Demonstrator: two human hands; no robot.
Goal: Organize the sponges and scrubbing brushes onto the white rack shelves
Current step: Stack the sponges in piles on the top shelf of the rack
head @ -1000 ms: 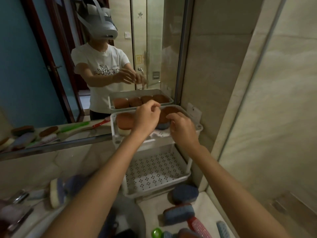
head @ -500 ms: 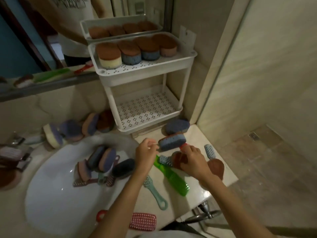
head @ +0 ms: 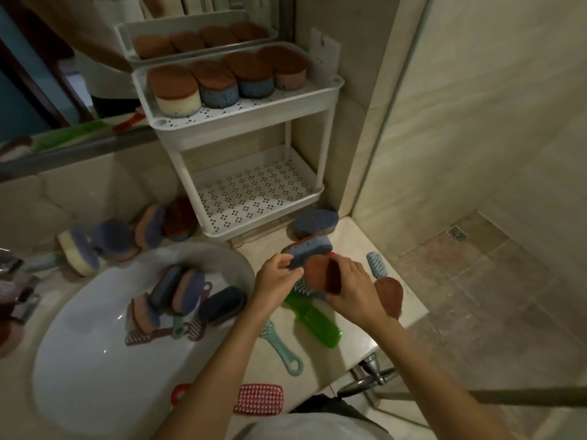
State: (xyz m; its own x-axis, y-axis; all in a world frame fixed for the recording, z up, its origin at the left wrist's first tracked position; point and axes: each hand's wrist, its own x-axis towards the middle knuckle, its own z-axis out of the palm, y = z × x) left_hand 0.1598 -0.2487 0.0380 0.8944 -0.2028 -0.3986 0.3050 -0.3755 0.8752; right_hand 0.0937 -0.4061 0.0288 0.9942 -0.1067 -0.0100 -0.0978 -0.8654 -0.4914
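The white rack (head: 320, 190) stands in the counter's back corner. Its top shelf carries several brown-topped sponges (head: 222, 81); its perforated lower shelf shows bare. In front of the rack, my left hand (head: 276, 277) pinches the left end of a blue sponge (head: 309, 247). My right hand (head: 352, 290) grips a brown-faced sponge (head: 319, 274), held on edge beside the blue one. Another blue sponge (head: 316, 222) lies by the rack's foot, and a brown sponge (head: 390, 296) sits behind my right wrist.
On the counter lie a green brush (head: 314, 322), a teal brush (head: 281, 349), a red brush (head: 259, 398) and a light blue brush (head: 376, 265). The sink (head: 79, 376) holds several sponges and brushes (head: 178, 293). More sponges (head: 127, 236) lean on the back wall. The counter edge drops off at right.
Both hands came down from the top shelf to the counter. My left hand took the blue sponge, and my right hand has lifted the brown-faced sponge up beside it.
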